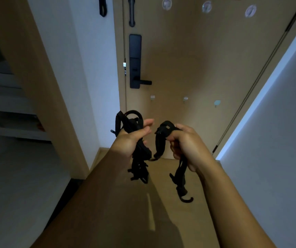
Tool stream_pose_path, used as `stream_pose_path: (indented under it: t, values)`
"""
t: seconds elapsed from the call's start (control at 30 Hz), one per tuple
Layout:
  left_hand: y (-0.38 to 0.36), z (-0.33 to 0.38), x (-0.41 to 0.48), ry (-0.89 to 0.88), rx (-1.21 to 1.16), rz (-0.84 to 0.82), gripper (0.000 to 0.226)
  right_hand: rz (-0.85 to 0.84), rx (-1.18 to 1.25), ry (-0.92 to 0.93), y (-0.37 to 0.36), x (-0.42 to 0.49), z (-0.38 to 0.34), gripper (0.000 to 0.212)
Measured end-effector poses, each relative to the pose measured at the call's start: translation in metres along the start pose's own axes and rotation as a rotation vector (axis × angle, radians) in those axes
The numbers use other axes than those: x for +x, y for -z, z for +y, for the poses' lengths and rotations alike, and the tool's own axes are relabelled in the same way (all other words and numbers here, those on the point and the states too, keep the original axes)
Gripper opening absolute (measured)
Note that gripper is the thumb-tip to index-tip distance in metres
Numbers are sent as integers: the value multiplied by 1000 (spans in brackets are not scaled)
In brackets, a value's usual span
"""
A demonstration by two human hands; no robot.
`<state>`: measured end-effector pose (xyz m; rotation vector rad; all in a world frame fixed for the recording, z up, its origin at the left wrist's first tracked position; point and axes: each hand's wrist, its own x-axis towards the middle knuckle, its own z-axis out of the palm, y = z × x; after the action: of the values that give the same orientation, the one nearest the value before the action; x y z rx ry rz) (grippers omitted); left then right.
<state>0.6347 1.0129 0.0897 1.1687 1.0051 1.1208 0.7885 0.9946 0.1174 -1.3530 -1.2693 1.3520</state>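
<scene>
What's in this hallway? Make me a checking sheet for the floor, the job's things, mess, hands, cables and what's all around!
Surface: wooden floor.
Job's things: black straps, bunched and held in the air; a hook dangles at one end.
Clutter: nothing seen.
Grippers: left hand grips one bunch of the straps; right hand grips the other part.
Cables: nothing seen.
Surroundings: door ahead with a black lock and small pegs; white walls on both sides.

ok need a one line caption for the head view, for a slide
Left hand and right hand together grip a tangle of black straps before a wooden door with a black lock.
</scene>
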Motion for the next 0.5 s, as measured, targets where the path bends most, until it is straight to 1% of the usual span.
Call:
stream_pose_path:
  t: [0.07, 0.13, 0.2, 0.27, 0.33, 0.4, 0.5]
  values:
    - [-6, 5, 28, -49, 46, -12, 29, -21, -104, -6, 14, 30, -10, 19]
    - [-13, 13, 55, -115, 58, -80, 40, -66, -168, -17, 25, 59, -20, 19]
    - [-22, 18, 81, -179, 59, -174, 50, -114, -135, -22, 34, 88, -29, 22]
    - [-28, 19, 110, -229, 56, -208, 55, -147, -38, -15, 43, 117, -36, 26]
    - [-33, 19, 143, -275, 43, -196, 52, -166, 19, 31, 56, 148, -44, 29]
    - [-37, 23, 179, -325, 41, -169, 46, -175, 25, 85, 67, 182, -54, 28]
    - [-35, 40, 235, -347, 50, -122, 43, -215, 22, 117, 84, 233, -78, 28]
